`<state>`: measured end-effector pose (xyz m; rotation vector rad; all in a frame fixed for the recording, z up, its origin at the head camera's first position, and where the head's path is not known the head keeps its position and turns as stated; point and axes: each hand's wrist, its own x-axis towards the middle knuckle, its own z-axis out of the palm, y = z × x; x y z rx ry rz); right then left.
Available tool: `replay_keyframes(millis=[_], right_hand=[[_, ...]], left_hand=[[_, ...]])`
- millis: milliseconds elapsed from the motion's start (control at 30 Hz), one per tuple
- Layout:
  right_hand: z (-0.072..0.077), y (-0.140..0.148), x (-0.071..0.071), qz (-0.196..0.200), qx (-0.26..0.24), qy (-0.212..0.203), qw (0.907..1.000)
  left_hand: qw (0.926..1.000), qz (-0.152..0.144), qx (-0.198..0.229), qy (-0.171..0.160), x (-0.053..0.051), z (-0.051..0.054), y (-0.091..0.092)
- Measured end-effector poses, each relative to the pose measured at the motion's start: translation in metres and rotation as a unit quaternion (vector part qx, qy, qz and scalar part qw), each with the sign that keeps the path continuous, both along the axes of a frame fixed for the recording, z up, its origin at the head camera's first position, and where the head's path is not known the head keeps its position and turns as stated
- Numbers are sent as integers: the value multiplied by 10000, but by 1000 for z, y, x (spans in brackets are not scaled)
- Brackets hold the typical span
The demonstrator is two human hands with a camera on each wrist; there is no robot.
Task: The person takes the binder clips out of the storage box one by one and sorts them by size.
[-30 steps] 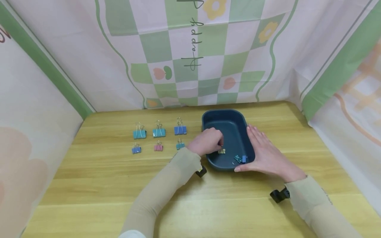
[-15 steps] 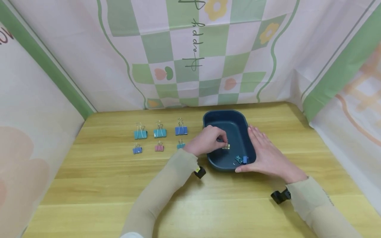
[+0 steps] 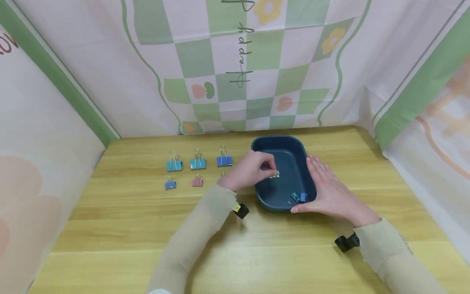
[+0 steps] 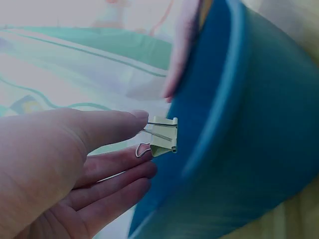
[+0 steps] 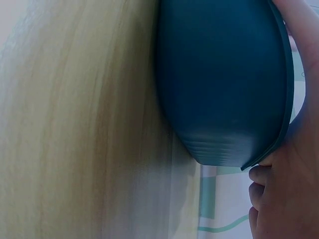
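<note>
My left hand is over the left part of a dark blue tray. Its thumb and index finger pinch a pale yellow binder clip by a wire handle; the clip's other handle hangs loose below. Against the tray's right side lies my right hand, fingers stretched along the rim and thumb at the near corner. Inside that corner are a teal binder clip and a small blue binder clip.
Left of the tray stand two rows of binder clips: large teal, teal and blue behind, small blue and pink in front. A small teal one is partly behind the left hand. A patterned curtain hangs behind.
The left hand has taken hold of the pale yellow clip on the tray floor and drawn it slightly up and back. The right hand stays on the tray.
</note>
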<state>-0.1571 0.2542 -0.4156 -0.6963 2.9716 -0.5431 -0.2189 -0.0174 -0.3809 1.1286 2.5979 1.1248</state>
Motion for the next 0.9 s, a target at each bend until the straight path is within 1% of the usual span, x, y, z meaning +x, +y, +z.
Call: replay_keyframes(millis=[67,133,267,433,500,633,767,900], right_hand=[[0,0,0,8,13,15,10000],[0,0,0,12,28,25,10000],[0,-1,0,15,54,38,10000],[0,-1,0,34,32,83,10000],[0,-1,1,48,24,107,9999],[0,-1,1,71,19,137,9999],[0,-1,2,85,-7,156,9998],[0,-1,1,105,-12,174,9998]], left_hand=[[9999,84,117,-60,1,5,-7],[9996,205,146,-116,3,10,-14],[9988,464,22,-169,6,19,-29],[9970,685,-80,-361,8,27,-48],[9966,693,-26,-436,8,28,-56],[9967,644,56,-483,9,29,-70],[9968,663,-58,-431,12,28,-81],[9967,701,-220,-352,14,24,-91]])
